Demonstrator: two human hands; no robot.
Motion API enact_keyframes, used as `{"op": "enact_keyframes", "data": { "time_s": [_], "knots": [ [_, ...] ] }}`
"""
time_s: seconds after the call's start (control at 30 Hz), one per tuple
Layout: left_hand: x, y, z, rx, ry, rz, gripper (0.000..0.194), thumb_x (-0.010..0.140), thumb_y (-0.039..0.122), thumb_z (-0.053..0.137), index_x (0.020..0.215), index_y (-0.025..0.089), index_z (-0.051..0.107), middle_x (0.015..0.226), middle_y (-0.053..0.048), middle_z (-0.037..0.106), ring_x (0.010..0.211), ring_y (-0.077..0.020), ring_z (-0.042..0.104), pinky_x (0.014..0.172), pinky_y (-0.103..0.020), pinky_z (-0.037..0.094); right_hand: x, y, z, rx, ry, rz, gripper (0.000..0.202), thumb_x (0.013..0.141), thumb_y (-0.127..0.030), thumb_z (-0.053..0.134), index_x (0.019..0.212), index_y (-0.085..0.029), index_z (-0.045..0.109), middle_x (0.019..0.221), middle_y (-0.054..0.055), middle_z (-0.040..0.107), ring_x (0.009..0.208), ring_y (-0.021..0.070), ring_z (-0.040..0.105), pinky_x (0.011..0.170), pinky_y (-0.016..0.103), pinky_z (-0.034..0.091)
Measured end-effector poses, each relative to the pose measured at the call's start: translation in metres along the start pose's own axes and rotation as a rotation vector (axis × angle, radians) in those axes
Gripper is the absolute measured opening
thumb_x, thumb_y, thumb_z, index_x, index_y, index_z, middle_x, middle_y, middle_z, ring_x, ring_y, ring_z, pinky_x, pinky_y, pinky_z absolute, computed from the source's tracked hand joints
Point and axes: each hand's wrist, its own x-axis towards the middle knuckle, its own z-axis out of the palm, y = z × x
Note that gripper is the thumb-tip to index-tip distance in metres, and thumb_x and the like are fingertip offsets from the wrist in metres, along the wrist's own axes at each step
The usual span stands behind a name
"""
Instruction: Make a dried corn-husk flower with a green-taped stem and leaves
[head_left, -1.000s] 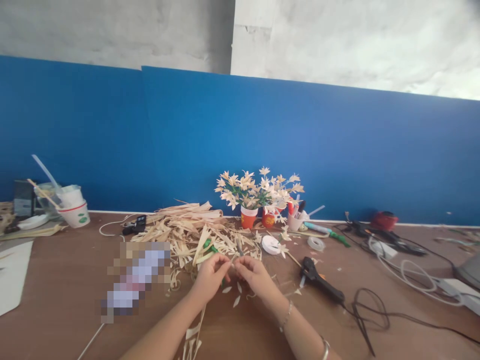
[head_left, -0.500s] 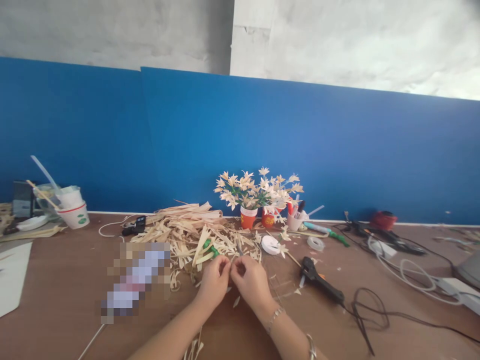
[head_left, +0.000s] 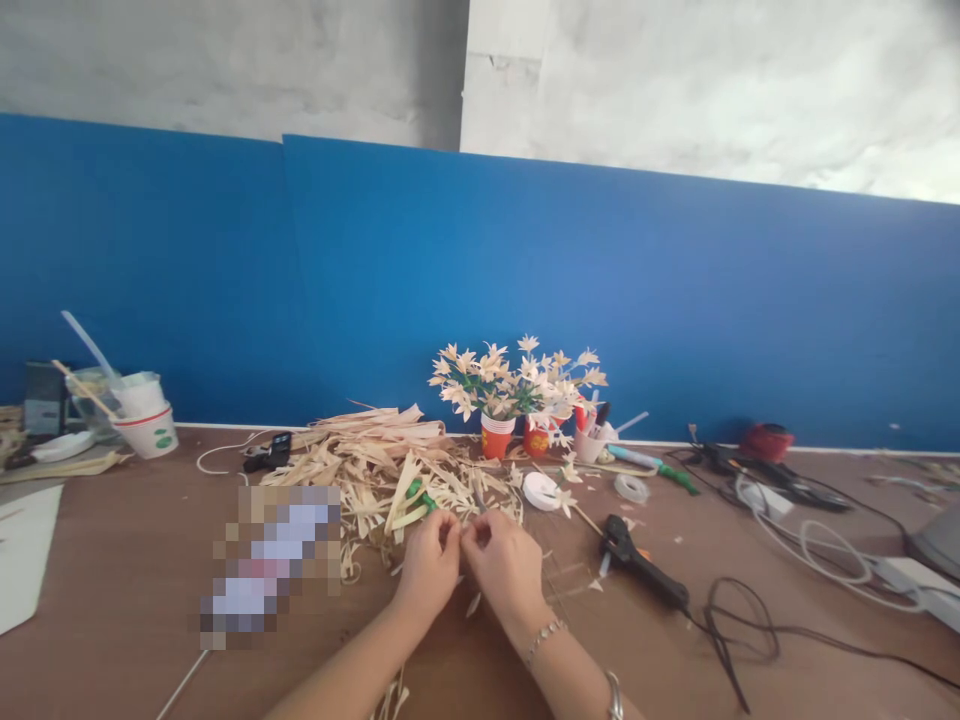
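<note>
My left hand (head_left: 433, 562) and my right hand (head_left: 507, 562) meet at the fingertips over the front of the table, thumbs and forefingers pinched together. Whatever lies between the fingertips is too small to make out. Just beyond them spreads a heap of pale dried husk strips (head_left: 367, 450), with a roll of green tape (head_left: 421, 494) among them near my left fingers. Right of the heap lies a white tape roll (head_left: 540, 490) with pale husk flowers (head_left: 566, 500) beside it. Behind stand more husk flowers (head_left: 487, 380) on green stems in red paper cups (head_left: 496, 440).
A black glue gun (head_left: 641, 565) with its cord lies to the right. White cables (head_left: 806, 550) and a power strip (head_left: 922, 590) are farther right. Paper cups (head_left: 148, 430) stand at the far left; a blurred-out object (head_left: 274, 560) lies left of my hands. A blue partition (head_left: 375, 270) closes the back.
Both hands stay pinched together in nearly the same spot. My right wrist and forearm have shifted slightly left.
</note>
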Motion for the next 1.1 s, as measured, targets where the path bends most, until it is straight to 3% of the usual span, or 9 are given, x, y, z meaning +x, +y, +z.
{"op": "enact_keyframes", "data": {
  "time_s": [0.13,0.2,0.33,0.43,0.7,1.1],
  "knots": [
    [0.008,-0.006,-0.008,-0.043,0.08,-0.103,0.015,0.078,0.03,0.042,0.071,0.02,0.05,0.051,0.002,0.054,0.051,-0.0164,0.054,0.054,-0.026,0.039,0.009,0.016,-0.009,0.034,0.019,0.112,0.01,0.073,-0.023,0.051,0.066,-0.02,0.057,0.064,0.001,0.064,0.06,0.0163,0.059,0.054,0.023,0.033],
    [0.012,-0.01,-0.011,-0.116,0.096,-0.146,0.015,0.078,0.032,0.043,0.071,0.02,0.049,0.051,0.003,0.054,0.049,-0.0156,0.053,0.05,-0.025,0.039,0.013,0.026,-0.012,0.157,0.028,0.119,0.012,0.074,-0.025,0.05,0.068,-0.02,0.059,0.065,0.002,0.065,0.062,0.017,0.059,0.056,0.024,0.036],
    [0.014,-0.014,-0.006,-0.287,0.006,-0.238,0.019,0.076,0.038,0.045,0.071,0.019,0.048,0.047,0.004,0.051,0.039,-0.0123,0.046,0.039,-0.022,0.034,0.015,0.03,-0.006,0.532,-0.037,0.061,0.02,0.076,-0.031,0.05,0.079,-0.017,0.064,0.07,0.005,0.067,0.064,0.0175,0.06,0.059,0.025,0.044],
    [0.012,-0.013,0.0,-0.382,-0.047,-0.236,0.021,0.074,0.039,0.049,0.071,0.019,0.048,0.048,0.005,0.05,0.04,-0.0112,0.046,0.037,-0.02,0.034,0.013,0.023,0.001,0.657,-0.098,0.042,0.022,0.071,-0.029,0.057,0.086,-0.015,0.064,0.074,0.005,0.068,0.064,0.0172,0.059,0.059,0.025,0.046],
    [0.008,-0.012,0.003,-0.453,-0.147,-0.238,0.024,0.073,0.041,0.053,0.072,0.018,0.049,0.046,0.005,0.049,0.038,-0.009,0.043,0.036,-0.019,0.034,0.012,0.02,0.005,0.683,-0.172,0.006,0.012,0.072,-0.025,0.056,0.073,-0.016,0.064,0.069,0.003,0.064,0.062,0.0149,0.056,0.06,0.024,0.044],
    [0.007,-0.018,0.002,-0.334,-0.188,-0.192,0.022,0.075,0.039,0.051,0.075,0.017,0.053,0.051,0.003,0.052,0.042,-0.0115,0.048,0.038,-0.02,0.035,0.01,0.022,0.007,0.631,-0.214,-0.052,0.018,0.077,-0.027,0.048,0.065,-0.016,0.057,0.06,0.0,0.057,0.057,0.0129,0.051,0.054,0.021,0.039]
  ]
}}
